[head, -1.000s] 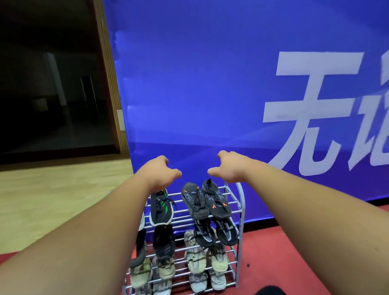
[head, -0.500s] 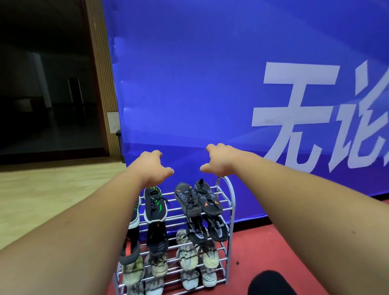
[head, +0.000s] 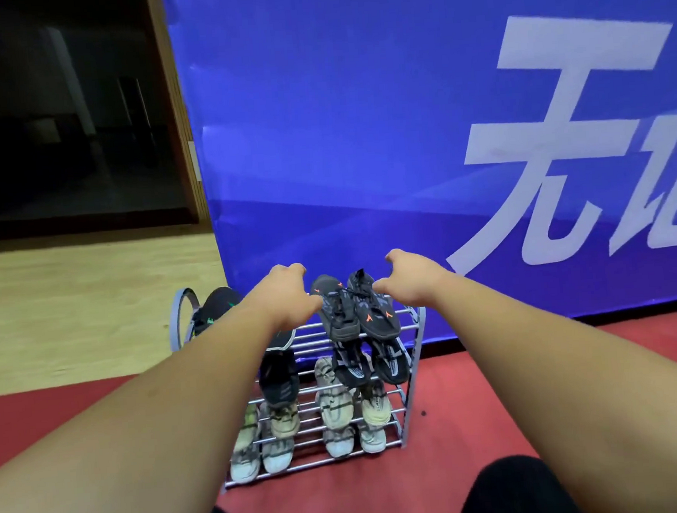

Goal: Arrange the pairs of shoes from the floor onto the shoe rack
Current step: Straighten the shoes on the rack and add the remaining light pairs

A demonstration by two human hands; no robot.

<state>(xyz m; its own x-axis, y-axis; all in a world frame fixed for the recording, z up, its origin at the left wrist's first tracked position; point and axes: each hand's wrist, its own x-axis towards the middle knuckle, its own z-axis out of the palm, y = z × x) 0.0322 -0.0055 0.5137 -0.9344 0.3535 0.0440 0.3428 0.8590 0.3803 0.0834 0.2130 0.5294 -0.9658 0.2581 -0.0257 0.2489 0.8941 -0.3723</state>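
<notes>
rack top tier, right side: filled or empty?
Filled. A dark pair with orange marks lies side by side on the right of the shoe rack's top tier.

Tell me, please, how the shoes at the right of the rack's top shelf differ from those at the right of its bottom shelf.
The top-shelf pair is dark grey with orange marks; the bottom-shelf pair is pale cream. The top-shelf pair shows almost in full, while the bottom-shelf pair is partly hidden by shoes on the shelf above. Both sit side by side on the shoe rack.
</notes>
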